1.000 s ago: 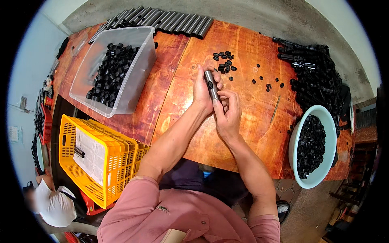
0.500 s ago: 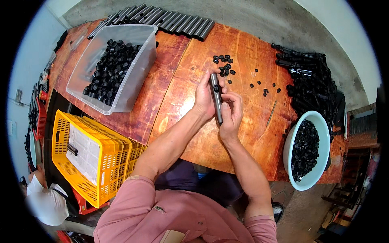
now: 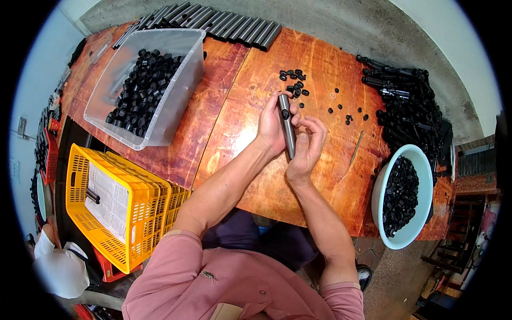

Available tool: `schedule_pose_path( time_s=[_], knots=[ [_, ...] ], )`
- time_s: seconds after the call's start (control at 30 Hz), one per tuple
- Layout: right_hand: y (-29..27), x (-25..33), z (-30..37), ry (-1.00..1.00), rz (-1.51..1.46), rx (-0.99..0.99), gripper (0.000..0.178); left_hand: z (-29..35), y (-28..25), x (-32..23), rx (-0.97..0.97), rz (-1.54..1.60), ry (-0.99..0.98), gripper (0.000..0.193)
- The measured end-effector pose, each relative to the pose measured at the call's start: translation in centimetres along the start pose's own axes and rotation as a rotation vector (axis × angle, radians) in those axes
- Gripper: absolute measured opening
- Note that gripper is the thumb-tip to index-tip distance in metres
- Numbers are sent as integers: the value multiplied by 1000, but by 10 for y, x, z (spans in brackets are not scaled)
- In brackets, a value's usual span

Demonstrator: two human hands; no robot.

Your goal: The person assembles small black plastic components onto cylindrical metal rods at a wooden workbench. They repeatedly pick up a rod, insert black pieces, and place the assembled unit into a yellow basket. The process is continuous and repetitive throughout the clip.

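Note:
Between my two hands I hold a dark grey metal tube (image 3: 288, 133), tilted slightly, with a round black fitting (image 3: 285, 114) on its upper side. My left hand (image 3: 272, 128) wraps the tube's far part from the left, fingers curled around its upper end. At the lower end, my right hand (image 3: 306, 146) rests along the right side, its thumb and curled fingers against the tube. Just beyond the tube lie several small black rings (image 3: 296, 85) on the wooden table (image 3: 234, 176).
Left stands a clear plastic bin (image 3: 184, 90) of black caps; behind it lies a row of metal tubes (image 3: 245, 30). A yellow crate (image 3: 133, 224) sits lower left. To the right are a pale blue bowl (image 3: 377, 208) of small black parts, a black assembly pile (image 3: 410, 106) and a thin rod (image 3: 357, 148).
The fingers of my right hand have lifted and loosened a little along the tube. The tube stays between both hands in nearly the same place.

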State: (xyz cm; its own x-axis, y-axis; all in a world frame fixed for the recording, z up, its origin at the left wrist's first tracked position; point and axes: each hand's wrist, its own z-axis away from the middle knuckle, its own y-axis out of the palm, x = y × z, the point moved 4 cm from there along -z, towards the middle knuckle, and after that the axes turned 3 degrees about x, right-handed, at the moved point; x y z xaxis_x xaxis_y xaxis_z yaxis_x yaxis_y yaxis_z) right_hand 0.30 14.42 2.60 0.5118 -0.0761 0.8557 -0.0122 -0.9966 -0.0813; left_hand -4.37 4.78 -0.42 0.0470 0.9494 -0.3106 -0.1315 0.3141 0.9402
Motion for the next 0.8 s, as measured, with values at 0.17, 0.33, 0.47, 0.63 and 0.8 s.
schedule_pose_path(
  time_s=[0.17,0.33,0.47,0.63,0.8],
  knots=[
    [-3,-9,0,13,25,-53,41,4,1,7,-48,-61,47,30],
    [-4,-9,1,57,5,-71,45,5,2,12,-49,-90,70,31],
    [-5,-15,2,73,-47,-76,39,10,8,11,-35,-153,110,34],
    [-5,-11,5,86,-77,-93,36,8,3,14,-6,-168,121,34],
    [-2,-7,-2,55,-66,-60,21,-1,-5,15,-38,-9,66,30]
  ],
)
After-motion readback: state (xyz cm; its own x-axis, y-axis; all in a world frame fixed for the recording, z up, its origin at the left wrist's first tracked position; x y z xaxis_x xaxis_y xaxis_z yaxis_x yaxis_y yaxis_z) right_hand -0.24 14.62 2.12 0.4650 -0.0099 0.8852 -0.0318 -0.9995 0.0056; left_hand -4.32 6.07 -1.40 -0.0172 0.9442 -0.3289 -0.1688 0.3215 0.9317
